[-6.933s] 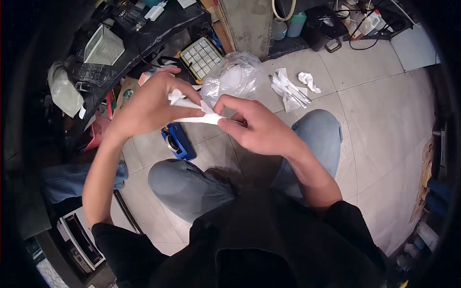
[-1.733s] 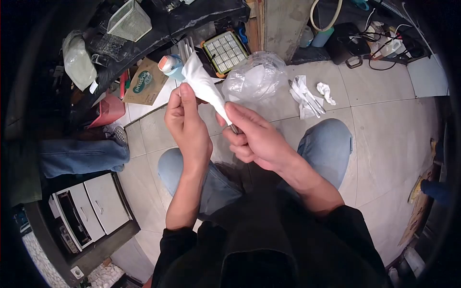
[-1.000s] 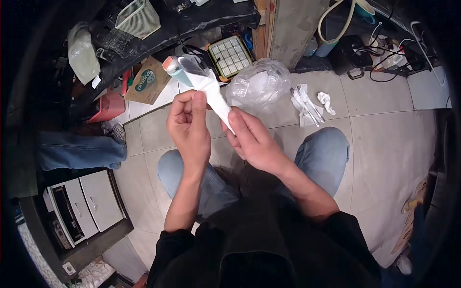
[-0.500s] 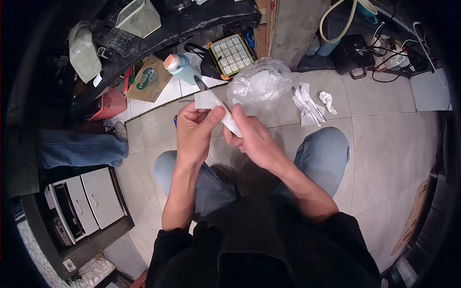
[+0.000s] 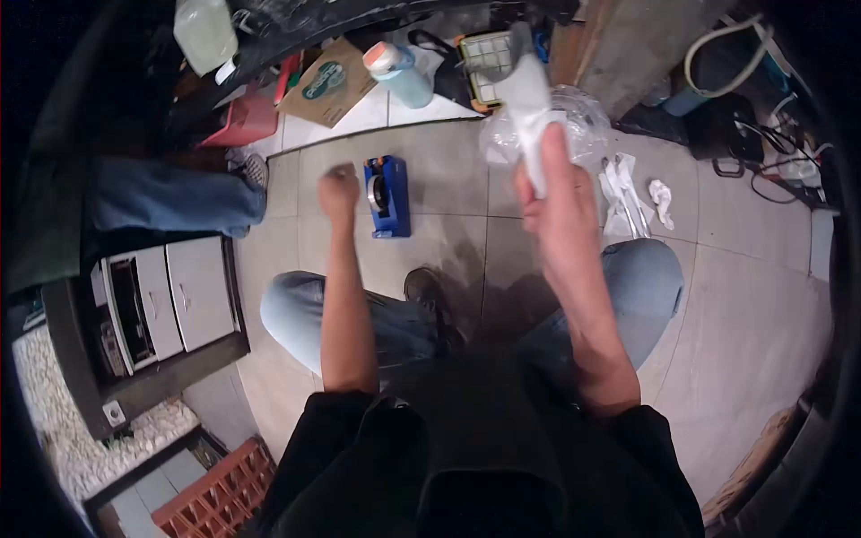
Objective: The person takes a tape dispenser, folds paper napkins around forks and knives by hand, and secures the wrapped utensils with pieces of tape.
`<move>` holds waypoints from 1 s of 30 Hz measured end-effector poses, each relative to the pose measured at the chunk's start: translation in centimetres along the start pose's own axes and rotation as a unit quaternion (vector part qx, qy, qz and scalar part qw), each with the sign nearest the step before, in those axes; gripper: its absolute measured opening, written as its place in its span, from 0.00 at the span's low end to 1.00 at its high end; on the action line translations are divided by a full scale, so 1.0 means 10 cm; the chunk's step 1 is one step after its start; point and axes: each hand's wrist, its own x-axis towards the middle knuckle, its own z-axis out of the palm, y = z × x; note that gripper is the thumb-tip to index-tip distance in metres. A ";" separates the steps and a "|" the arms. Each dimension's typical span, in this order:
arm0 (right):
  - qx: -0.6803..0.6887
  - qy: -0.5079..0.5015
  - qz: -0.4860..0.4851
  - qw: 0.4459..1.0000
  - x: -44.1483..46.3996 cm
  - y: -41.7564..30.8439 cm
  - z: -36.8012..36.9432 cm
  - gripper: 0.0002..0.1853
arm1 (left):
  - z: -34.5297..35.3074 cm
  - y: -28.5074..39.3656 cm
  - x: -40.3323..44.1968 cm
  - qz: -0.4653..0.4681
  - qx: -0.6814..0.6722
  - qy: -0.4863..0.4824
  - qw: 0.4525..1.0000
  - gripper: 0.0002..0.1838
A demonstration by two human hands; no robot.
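My right hand is raised over the floor, its fingers closed round a utensil wrapped in white tissue. A grey, blurred metal end of the utensil sticks out at the top, its exact kind unclear. Just left of a blue tape dispenser is my left hand, curled like a fist and apart from the dispenser, with nothing visible in it. A clear plastic bag lies behind the right hand. To the right are wrapped utensils on white tissue and a crumpled tissue.
Behind stand a light blue bottle, a brown cardboard piece and a yellow-edged lamp panel. Another person's jeans leg is at the left. Small white drawers stand nearer, and a black box with cables at right.
My hands have separated: the left let go of the wrapped utensil and moved left and down, while the right carried it up and right. The tape dispenser has come into full view.
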 end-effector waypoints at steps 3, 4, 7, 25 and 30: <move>0.000 0.016 0.031 0.999 0.01 -0.02 0.00 0.34 | 0.87 -1.32 -0.28 -0.115 0.152 -0.144 0.971 0.15; -0.004 0.016 0.018 1.000 0.03 -0.01 0.01 0.34 | 0.80 -1.32 -0.35 -0.116 0.154 -0.140 0.971 0.15; 0.011 0.018 0.014 1.000 0.05 0.00 0.03 0.34 | 0.62 -1.24 -0.60 -0.158 0.063 -0.143 0.975 0.16; 0.018 -0.031 0.005 0.999 0.09 0.10 0.21 0.31 | 0.49 -1.52 -0.91 -0.354 -0.396 -0.309 0.789 0.24; 0.036 -0.020 0.026 0.999 0.07 0.07 0.26 0.34 | 0.47 -1.52 -1.05 -0.326 -0.385 -0.286 0.815 0.17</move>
